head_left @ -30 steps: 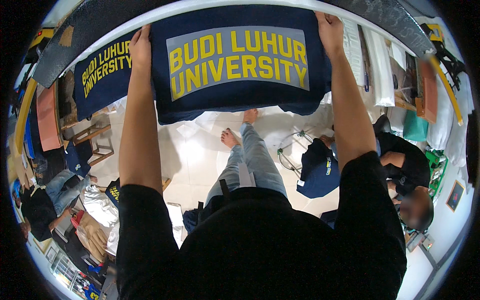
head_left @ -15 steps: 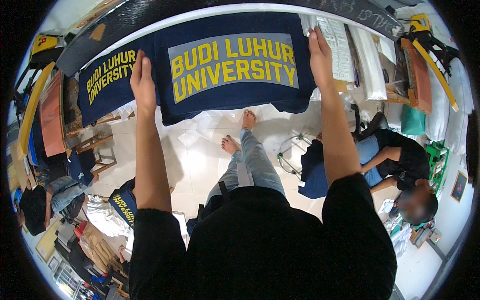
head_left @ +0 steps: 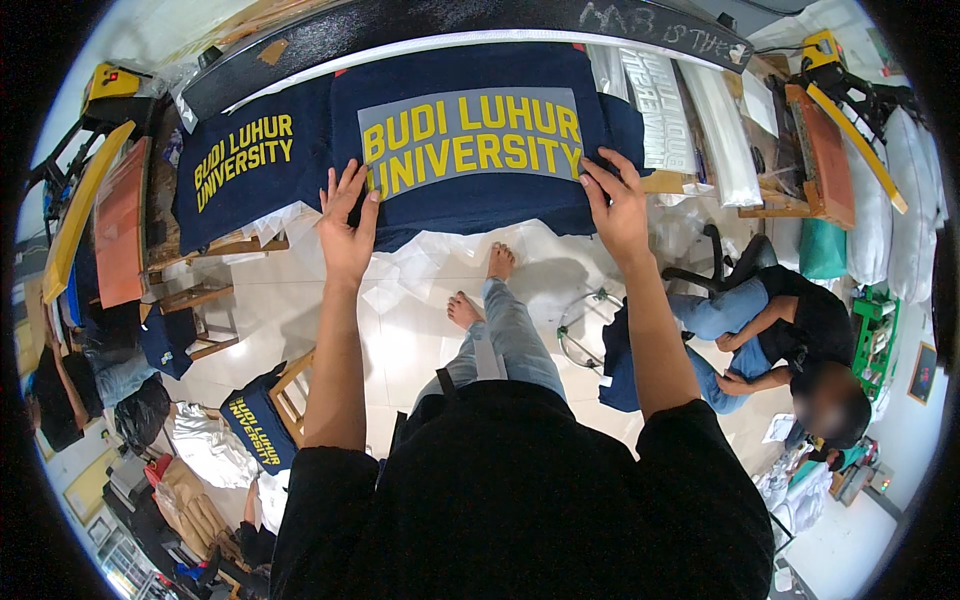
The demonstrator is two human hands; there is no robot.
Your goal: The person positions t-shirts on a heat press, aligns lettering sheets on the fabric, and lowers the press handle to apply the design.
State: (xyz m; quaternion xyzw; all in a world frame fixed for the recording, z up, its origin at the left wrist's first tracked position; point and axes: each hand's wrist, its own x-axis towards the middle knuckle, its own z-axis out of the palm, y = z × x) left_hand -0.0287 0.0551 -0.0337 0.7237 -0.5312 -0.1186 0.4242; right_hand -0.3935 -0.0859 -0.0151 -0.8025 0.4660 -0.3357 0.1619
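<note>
Shirt (head_left: pixel 470 150), navy with yellow lettering on a grey transfer sheet, lies flat on the workbench (head_left: pixel 700 182) straight ahead, print side up. Left hand (head_left: pixel 347 228) sits on the shirt's lower left edge, fingers spread and pressing flat, thumb near the corner of the grey sheet. Not clenched, nothing pinched that I can see. Right hand (head_left: pixel 618 205) is on the lower right corner of the same sheet, fingers curled over the fabric edge there; looks like a light pinch on the shirt, but the fingertips are partly hidden, so can't say for sure. Both forearms are bare, sleeves black.

Second navy shirt (head_left: pixel 240 165) with the same yellow print lies just left of the first one, touching or overlapping it, tilted. White strips of sheet material (head_left: pixel 705 130) lie right of the shirt on the bench. Red-orange press plate (head_left: pixel 822 150) with a yellow handle stands further right; a matching one (head_left: pixel 120 225) is on the far left.

Below the bench: person's own legs in jeans, bare feet (head_left: pixel 480 285) on pale tile floor (head_left: pixel 400 330). White paper scraps (head_left: pixel 420 265) lie near the feet. Folded navy shirt (head_left: pixel 255 430) rests on a wooden stool lower left. Another person (head_left: pixel 790 330) in a black top and jeans sits on the floor at right, well apart from the hands.
</note>
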